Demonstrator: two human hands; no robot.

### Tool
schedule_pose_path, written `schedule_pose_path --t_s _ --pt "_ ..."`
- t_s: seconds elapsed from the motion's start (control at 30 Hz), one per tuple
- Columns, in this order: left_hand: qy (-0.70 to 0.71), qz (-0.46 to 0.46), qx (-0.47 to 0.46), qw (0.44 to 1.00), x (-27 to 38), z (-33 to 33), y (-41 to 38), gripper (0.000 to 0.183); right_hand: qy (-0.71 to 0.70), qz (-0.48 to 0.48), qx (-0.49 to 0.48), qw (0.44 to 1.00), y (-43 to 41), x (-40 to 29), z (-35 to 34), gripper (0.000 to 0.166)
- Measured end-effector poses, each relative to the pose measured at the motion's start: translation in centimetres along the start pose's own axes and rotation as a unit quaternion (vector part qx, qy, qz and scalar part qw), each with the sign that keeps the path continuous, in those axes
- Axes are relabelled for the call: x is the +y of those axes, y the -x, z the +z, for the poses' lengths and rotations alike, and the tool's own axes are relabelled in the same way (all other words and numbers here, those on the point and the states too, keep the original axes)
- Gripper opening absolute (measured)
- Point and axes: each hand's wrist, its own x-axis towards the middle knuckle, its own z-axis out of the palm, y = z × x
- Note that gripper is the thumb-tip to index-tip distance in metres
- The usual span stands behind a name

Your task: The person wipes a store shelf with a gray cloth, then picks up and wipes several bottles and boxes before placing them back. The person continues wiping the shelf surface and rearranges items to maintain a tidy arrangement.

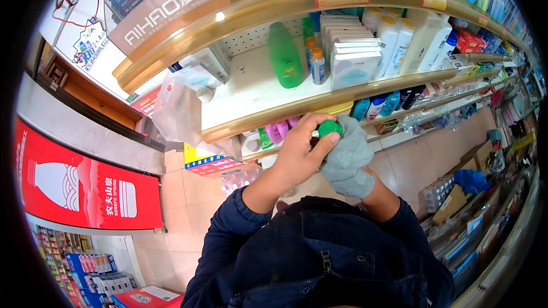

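Note:
Fingers and thumb of my left hand [302,154] close around the green cap [329,128] of a container held in front of the shelf; most of its body is hidden. A grey cloth [349,154] lies against the container's right side. My right hand [376,186] grips this cloth, which covers its fingers. On the white shelf [248,87] beyond my hands stands a green shampoo bottle [286,57]. Beside it are a small bottle with an orange cap [317,68] and a row of white boxes [355,66].
White bottles with yellow caps [387,36] stand farther right. A plastic bag [177,111] hangs at the shelf's left end. Pink bottles [277,130] and blue bottles [389,105] fill a lower shelf. Cardboard [447,205] and goods crowd the floor to the right. A red counter panel [90,179] stands left.

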Motion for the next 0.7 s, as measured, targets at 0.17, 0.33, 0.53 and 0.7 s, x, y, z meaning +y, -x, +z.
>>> schedule_pose_path --t_s 0.17,0.33,0.53,0.7 --pt "-0.049 0.008 0.010 0.999 -1.5 -1.0 0.4 0.029 -0.021 -0.015 -0.033 0.999 0.9 1.2 1.3 0.023" --pt "0.043 -0.043 0.029 0.998 -1.9 -2.9 1.3 0.029 0.001 0.019 -0.197 0.980 2.8 2.9 1.8 0.015" --pt "0.125 -0.031 0.037 0.991 0.4 -3.7 1.8 0.040 -0.048 -0.186 -0.152 0.970 5.7 6.0 0.8 0.015" --pt "-0.116 0.078 0.060 0.988 0.8 -0.6 2.8 0.057 -0.191 0.153 -0.111 0.963 4.9 2.7 0.8 0.045"
